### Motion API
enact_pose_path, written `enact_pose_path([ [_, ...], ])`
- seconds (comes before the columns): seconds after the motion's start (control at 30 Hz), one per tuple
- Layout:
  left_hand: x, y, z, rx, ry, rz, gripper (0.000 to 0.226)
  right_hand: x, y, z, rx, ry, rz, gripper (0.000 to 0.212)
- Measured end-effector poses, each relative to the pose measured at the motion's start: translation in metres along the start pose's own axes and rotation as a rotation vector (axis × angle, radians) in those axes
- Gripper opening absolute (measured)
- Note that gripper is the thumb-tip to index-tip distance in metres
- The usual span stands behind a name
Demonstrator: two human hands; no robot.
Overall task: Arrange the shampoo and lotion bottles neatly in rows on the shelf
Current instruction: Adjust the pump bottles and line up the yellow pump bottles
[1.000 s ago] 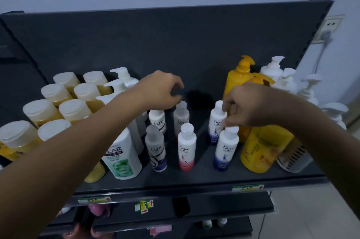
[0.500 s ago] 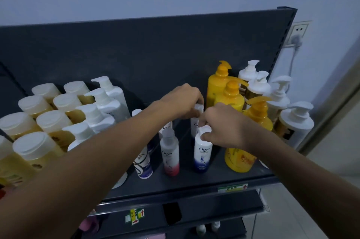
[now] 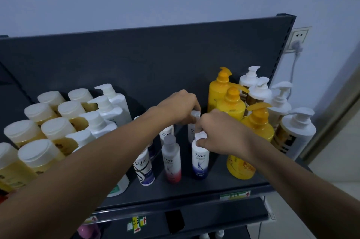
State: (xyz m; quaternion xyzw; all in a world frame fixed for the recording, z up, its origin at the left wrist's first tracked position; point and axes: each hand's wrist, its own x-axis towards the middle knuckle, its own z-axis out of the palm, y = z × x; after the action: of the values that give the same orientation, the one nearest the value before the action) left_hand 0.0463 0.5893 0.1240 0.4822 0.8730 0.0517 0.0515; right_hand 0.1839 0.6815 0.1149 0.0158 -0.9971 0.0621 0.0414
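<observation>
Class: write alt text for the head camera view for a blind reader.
Two hands grip the caps of small Dove bottles on a dark shelf: the right hand holds the front blue-based bottle, the left hand the bottle behind it. Larger bottles stand either side.

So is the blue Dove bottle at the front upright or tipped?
Upright. The blue Dove bottle stands on its base on the shelf with the right hand gripping its cap.

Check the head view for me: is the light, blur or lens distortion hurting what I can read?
Head view: dim, bluish, even light with no glare. Head view: the label is sharp on the blue Dove bottle, whose cap the right hand pinches. Head view: the wide-angle lens bows the shelf back, the forearms loom large, and the left hand, curled on the rear bottle cap, shades it.
</observation>
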Motion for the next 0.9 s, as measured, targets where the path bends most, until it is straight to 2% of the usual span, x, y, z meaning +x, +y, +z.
enact_pose_path([
  [0.13,0.001,-0.004,0.001,-0.003,0.011,0.006,0.021,-0.002,-0.001,-0.001,0.03,0.019,-0.001,0.027],
  [0.27,0.003,-0.003,0.004,-0.001,0.019,0.003,0.021,-0.006,-0.003,-0.003,0.055,0.027,-0.003,0.018],
  [0.33,0.003,-0.003,0.003,0.026,0.004,0.008,0.016,-0.013,-0.003,-0.007,0.072,0.027,0.003,0.024],
  [0.37,0.003,-0.002,0.001,0.041,-0.009,0.006,0.019,-0.016,-0.003,-0.011,0.074,0.028,0.006,0.024],
  [0.43,0.005,0.0,-0.006,0.064,-0.034,-0.015,0.042,-0.027,0.0,-0.027,0.061,0.064,0.018,0.029],
  [0.5,0.009,0.005,-0.014,0.055,-0.024,-0.023,0.058,-0.04,0.011,-0.05,0.051,0.154,0.05,0.036],
  [0.63,0.024,0.026,-0.028,-0.166,0.104,0.006,0.06,-0.067,0.047,-0.099,0.062,0.389,0.035,0.044],
  [0.7,0.036,0.041,-0.028,-0.228,0.156,0.017,0.068,-0.073,0.067,-0.109,0.017,0.324,0.091,0.049],
  [0.8,0.053,0.062,-0.023,-0.255,0.128,-0.015,0.08,-0.065,0.088,-0.101,-0.07,0.104,0.209,0.056],
  [0.9,0.065,0.071,-0.01,-0.193,0.117,-0.042,0.075,-0.06,0.098,-0.076,-0.06,-0.009,0.217,0.058],
])
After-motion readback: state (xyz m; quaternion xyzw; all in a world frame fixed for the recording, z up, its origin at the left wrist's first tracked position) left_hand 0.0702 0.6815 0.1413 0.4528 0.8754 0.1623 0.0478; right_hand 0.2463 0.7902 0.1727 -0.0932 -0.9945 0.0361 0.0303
